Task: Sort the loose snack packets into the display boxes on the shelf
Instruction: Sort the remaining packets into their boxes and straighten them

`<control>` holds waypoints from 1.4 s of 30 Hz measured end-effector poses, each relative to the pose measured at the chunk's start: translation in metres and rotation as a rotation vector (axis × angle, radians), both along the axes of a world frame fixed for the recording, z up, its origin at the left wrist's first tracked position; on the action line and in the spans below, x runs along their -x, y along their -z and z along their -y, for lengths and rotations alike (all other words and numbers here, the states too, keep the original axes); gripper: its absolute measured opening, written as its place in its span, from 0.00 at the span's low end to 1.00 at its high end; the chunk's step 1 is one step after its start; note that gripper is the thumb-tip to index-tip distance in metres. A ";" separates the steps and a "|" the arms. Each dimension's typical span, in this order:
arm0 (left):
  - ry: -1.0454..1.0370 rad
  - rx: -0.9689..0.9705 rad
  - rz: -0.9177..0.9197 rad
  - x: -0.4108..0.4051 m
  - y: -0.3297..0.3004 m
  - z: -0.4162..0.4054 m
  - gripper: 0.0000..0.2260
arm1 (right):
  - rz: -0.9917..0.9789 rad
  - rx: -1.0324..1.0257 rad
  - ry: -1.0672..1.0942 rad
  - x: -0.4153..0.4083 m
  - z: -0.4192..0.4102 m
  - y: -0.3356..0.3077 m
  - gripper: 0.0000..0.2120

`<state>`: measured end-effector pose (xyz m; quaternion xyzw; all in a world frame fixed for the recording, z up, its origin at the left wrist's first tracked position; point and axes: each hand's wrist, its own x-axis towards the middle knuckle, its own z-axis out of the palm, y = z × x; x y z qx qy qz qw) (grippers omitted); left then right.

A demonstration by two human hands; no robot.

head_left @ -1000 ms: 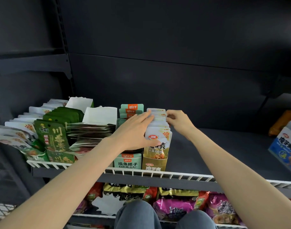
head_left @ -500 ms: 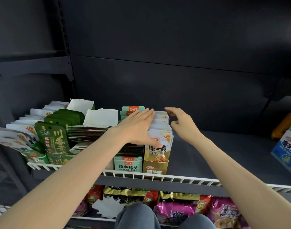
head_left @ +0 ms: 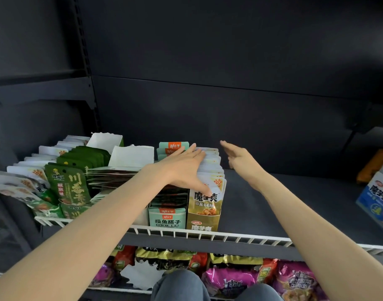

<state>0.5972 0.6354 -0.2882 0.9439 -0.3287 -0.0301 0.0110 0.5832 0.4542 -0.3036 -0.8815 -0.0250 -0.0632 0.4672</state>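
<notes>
Pressing flat left hand on glossy packets, gold carton

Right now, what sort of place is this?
Probably a shop aisle: a dark shelf with a white wire rail, snack packets in display boxes, and more bagged snacks below.

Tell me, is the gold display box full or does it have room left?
Full. White-topped packets fill the gold display box front to back, the left hand lying flat on them.
</notes>
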 end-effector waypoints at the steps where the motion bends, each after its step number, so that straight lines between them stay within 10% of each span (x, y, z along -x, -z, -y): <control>1: 0.001 0.012 -0.007 0.000 0.001 0.001 0.51 | -0.035 -0.054 -0.002 -0.001 -0.001 0.001 0.34; 10: -0.015 0.007 0.002 -0.003 0.004 0.001 0.52 | -0.165 0.247 -0.164 -0.009 0.005 0.013 0.36; 19: -0.074 0.425 -0.246 0.018 0.003 0.010 0.45 | -0.073 -0.242 -0.038 -0.005 -0.013 0.025 0.27; 27: -0.032 0.120 -0.091 0.022 0.005 0.008 0.49 | -0.159 -0.374 -0.048 -0.001 -0.026 0.028 0.50; 32: -0.049 0.285 -0.180 0.024 -0.002 0.004 0.34 | -0.054 -0.212 -0.004 0.007 -0.022 0.017 0.27; 42: -0.130 0.055 0.166 -0.006 0.004 0.019 0.23 | -0.011 0.215 -0.051 -0.003 -0.025 0.008 0.24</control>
